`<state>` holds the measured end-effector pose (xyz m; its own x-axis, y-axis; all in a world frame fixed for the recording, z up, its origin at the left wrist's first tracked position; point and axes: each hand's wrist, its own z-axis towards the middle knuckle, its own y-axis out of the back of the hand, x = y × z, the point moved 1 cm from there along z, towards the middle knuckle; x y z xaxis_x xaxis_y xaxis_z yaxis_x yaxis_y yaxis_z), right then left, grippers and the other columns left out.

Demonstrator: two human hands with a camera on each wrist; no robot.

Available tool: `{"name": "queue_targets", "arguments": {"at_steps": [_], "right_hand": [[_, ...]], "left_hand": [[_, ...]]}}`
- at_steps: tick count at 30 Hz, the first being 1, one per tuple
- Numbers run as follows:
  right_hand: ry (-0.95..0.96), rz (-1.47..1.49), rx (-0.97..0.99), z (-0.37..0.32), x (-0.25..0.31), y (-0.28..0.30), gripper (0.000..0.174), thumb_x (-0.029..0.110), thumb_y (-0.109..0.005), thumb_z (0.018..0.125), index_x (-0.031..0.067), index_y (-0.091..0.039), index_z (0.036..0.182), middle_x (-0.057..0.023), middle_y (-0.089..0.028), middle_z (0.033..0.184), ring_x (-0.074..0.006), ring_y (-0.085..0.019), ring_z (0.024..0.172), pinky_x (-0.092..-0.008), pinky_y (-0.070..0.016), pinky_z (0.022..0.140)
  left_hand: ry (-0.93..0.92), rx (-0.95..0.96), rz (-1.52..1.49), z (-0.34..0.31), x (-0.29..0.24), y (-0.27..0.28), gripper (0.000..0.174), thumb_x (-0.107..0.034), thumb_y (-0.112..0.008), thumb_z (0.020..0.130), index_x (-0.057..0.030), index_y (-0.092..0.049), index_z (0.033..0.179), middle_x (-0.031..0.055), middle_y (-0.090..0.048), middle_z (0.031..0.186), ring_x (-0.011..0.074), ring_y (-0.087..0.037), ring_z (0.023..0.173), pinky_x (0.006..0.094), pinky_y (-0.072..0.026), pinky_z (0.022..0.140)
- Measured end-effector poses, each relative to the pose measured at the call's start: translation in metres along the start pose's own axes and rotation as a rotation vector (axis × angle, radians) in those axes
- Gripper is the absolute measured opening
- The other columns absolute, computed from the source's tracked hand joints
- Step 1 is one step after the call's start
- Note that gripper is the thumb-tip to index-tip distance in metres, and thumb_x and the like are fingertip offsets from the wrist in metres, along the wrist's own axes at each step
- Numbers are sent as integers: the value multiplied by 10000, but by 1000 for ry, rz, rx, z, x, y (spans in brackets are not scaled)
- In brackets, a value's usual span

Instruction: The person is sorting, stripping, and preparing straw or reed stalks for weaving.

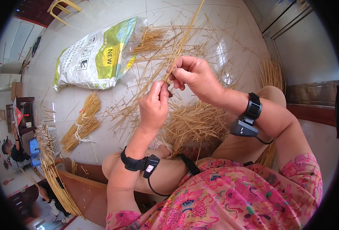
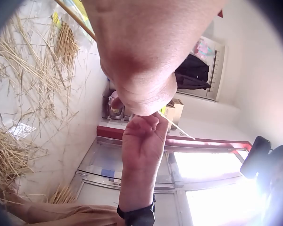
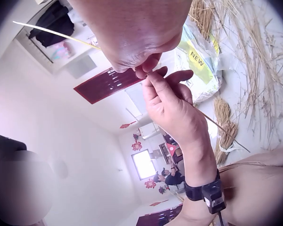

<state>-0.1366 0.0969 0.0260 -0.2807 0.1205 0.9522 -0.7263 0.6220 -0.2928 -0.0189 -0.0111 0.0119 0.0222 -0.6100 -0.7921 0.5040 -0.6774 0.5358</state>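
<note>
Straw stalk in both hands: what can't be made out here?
Straw stalk: top end cut off by the head view's upper edge.
Left hand grip: in the left wrist view, hidden behind its own blurred palm.
Bag small print: too small in the head view.

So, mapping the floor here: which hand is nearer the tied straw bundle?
Left. The left hand is just right of the bundle; the right hand is farther right; both pinch one stalk.

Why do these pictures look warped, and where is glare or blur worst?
Head view: fisheye curves the floor and darkens the edges, yet the straw stalk is sharp. Left wrist view: the window glares white; the left hand looms soft. Right wrist view: the right hand is close and blurred.
</note>
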Motion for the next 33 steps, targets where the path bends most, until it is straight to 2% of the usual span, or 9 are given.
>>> {"name": "queue_targets", "arguments": {"at_steps": [11,15,17,18,21,23,24,32,33], "right_hand": [[-81,157,-34,-1,-8,-2,55,58,-556,831,38,-566,781,15,-539,642,-49,-500,534,-206,-405,476],[-154,-98,52,-2,-12,0,77,101,-589,837,32,-586,803,3,-566,664,-52,-512,549,-210,-413,485],[-196,-347,178,-1,-12,0,93,121,-607,849,28,-598,848,3,-577,682,-51,-509,555,-201,-405,491],[-178,-362,139,-1,-10,0,107,132,-619,848,26,-602,852,3,-582,692,-49,-513,564,-199,-409,498],[-75,-306,30,-1,-4,-1,139,158,-646,846,24,-610,857,7,-589,709,-43,-521,588,-193,-417,517],[52,-135,-30,2,1,-3,142,165,-650,846,30,-606,848,17,-580,705,-38,-521,598,-190,-418,528],[40,-123,-26,1,2,-3,135,161,-645,848,32,-604,841,21,-577,704,-37,-522,603,-190,-419,531],[0,-123,-14,0,-1,1,75,115,-591,861,51,-589,821,31,-559,687,-36,-515,601,-190,-414,534],[-24,-30,-12,1,-3,1,75,101,-588,851,47,-583,798,23,-557,676,-42,-515,590,-192,-410,525]], "left_hand": [[1,40,-50,-1,0,0,87,-109,-482,944,-33,-519,921,103,-633,665,234,-645,589,326,-478,518],[75,14,-52,1,-6,4,128,-126,-463,956,-26,-525,907,97,-631,658,218,-639,582,314,-475,524],[56,-22,-48,3,-5,5,152,-125,-457,962,-15,-541,898,79,-645,665,121,-541,535,268,-427,502],[47,-42,-46,4,-3,6,165,-124,-454,964,-9,-549,894,70,-651,669,72,-492,512,245,-402,491],[38,-14,-81,3,6,3,194,-136,-438,971,-9,-549,874,60,-644,649,69,-467,505,241,-393,488],[93,43,-72,2,3,4,179,-138,-445,966,-15,-536,874,80,-641,654,148,-580,550,278,-441,507],[119,72,-67,2,1,5,171,-139,-449,964,-18,-530,873,90,-639,657,187,-636,572,296,-465,516],[104,137,-121,3,-4,5,168,-135,-442,966,-21,-521,871,87,-641,657,192,-650,590,291,-476,533],[105,142,-122,3,-4,5,164,-133,-442,966,-21,-520,875,87,-641,659,194,-651,593,290,-477,535]]}}
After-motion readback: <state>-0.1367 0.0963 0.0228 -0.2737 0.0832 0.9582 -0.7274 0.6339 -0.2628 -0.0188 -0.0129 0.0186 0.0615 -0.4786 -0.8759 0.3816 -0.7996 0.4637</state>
